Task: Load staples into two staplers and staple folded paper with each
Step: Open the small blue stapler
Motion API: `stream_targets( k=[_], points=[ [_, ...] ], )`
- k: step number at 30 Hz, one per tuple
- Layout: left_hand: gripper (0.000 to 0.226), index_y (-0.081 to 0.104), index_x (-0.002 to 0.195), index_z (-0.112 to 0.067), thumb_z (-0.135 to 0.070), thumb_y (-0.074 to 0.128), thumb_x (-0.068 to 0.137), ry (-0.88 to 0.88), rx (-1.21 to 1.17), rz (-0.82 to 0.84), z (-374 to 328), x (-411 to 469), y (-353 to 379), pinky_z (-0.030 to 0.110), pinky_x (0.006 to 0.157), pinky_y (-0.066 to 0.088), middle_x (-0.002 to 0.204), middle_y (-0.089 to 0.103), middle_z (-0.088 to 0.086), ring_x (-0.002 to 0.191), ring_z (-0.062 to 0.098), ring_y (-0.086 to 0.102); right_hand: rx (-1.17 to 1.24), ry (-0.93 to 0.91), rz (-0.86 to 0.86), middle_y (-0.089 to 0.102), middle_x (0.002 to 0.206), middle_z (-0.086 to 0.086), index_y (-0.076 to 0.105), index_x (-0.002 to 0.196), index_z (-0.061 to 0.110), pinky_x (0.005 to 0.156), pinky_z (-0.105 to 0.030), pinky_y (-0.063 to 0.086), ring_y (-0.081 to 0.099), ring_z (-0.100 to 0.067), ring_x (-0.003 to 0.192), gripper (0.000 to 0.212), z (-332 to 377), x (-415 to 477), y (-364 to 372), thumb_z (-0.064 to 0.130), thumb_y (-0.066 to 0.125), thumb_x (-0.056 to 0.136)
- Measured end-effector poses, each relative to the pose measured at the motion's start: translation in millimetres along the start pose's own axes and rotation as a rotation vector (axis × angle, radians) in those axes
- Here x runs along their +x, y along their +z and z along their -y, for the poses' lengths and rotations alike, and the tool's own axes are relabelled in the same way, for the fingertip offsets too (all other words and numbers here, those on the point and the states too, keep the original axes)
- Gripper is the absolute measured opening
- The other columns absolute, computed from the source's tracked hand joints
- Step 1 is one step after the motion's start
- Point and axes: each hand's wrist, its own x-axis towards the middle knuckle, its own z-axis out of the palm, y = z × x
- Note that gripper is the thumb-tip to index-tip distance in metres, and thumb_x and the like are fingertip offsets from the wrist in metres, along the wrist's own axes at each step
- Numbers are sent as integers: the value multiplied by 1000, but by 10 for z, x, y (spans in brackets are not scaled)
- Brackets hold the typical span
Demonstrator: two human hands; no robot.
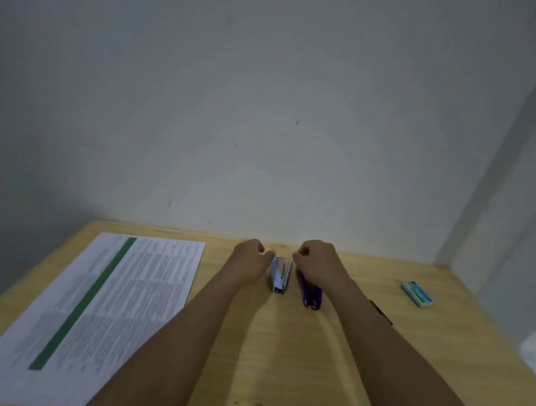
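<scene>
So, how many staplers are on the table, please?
2. A pale blue stapler lies between the left hand and right hand; a purple stapler lies beside it, partly under the right hand.

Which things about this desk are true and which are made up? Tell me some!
The purple stapler sits right of the pale stapler. True.
The paper lies left of both staplers. True.
The little box rests on the paper. False: it lies on the bare table, far right.
The paper is already folded. False: it lies flat, unfolded.
The left hand and right hand are both at the pale stapler. True.
</scene>
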Motion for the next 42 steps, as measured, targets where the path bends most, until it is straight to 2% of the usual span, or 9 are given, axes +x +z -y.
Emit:
stream_targets(
  k=[3, 9, 18, 22, 25, 28, 31, 37, 42],
  points=[
    [40, 41, 60, -16, -35, 50, 94, -4, 57, -2, 13, 151, 73, 24, 51, 26, 59, 39, 0, 51, 11, 35, -93, 31, 24, 64, 85, -15, 62, 83, -1, 64, -34, 48, 61, -28, 75, 31, 7, 158, 62, 27, 51, 90],
    [23, 65, 97, -8, -28, 56, 92, 36, 8, 14, 32, 170, 55, 26, 59, 36, 95, 60, 13, 77, 16, 50, -172, 105, 106, 37, 57, -2, 35, 57, 13, 46, -25, 28, 36, -17, 49, 32, 37, 354, 116, 19, 52, 84],
    [35, 51, 72, -8, -34, 48, 95, 63, -175, 53, 53, 14, 0, 23, 52, 29, 63, 44, 8, 55, 13, 38, -48, 67, -55, 33, 54, -2, 32, 55, 12, 46, -25, 25, 32, -17, 47, 37, 133, 332, 119, 17, 53, 85],
    [21, 59, 97, -3, -21, 50, 96, 122, -419, 17, 5, -173, -101, 24, 71, 56, 91, 62, 11, 86, 24, 63, 144, -48, -134, 44, 63, -6, 43, 64, 8, 56, -30, 34, 41, -21, 59, 24, 200, 133, 24, 17, 52, 86],
    [18, 59, 107, -7, -18, 51, 95, 235, -382, -93, 7, -316, -157, 45, 89, 53, 100, 61, 7, 100, 28, 61, 323, -133, -138, 50, 71, -6, 52, 78, 5, 53, -25, 36, 44, -18, 61, 16, 212, -119, -72, 16, 50, 89],
    [19, 58, 113, -10, -15, 51, 95, 317, -397, -145, -33, -542, -216, 45, 92, 52, 103, 60, 3, 102, 25, 60, 473, -123, -122, 58, 72, -5, 58, 93, 5, 46, -10, 43, 56, -14, 57, 14, 169, -376, -179, 11, 45, 93],
    [28, 50, 124, -18, -14, 47, 97, 379, -430, -140, -39, -738, -243, 41, 89, 52, 111, 56, 3, 102, 24, 60, 573, -71, -149, 64, 67, -5, 63, 93, 3, 51, -12, 51, 62, -6, 50, 17, 79, -569, -237, 8, 47, 92],
    [14, 49, 96, -25, -11, 46, 97, 342, -865, -219, -52, -1020, -258, 31, 83, 55, 101, 55, 2, 99, 19, 59, 875, 157, -310, 65, 69, -6, 66, 93, 0, 70, -29, 56, 61, -13, 58, 21, -120, -798, -164, 5, 46, 91],
    [6, 52, 95, -19, -13, 50, 95, 143, -1112, -277, -47, -1129, -189, 31, 90, 53, 105, 56, 5, 103, 19, 59, 1215, 319, -357, 63, 73, -7, 63, 77, 10, 63, -25, 50, 57, -13, 60, 25, -137, -957, -21, 0, 46, 92]
  ],
)
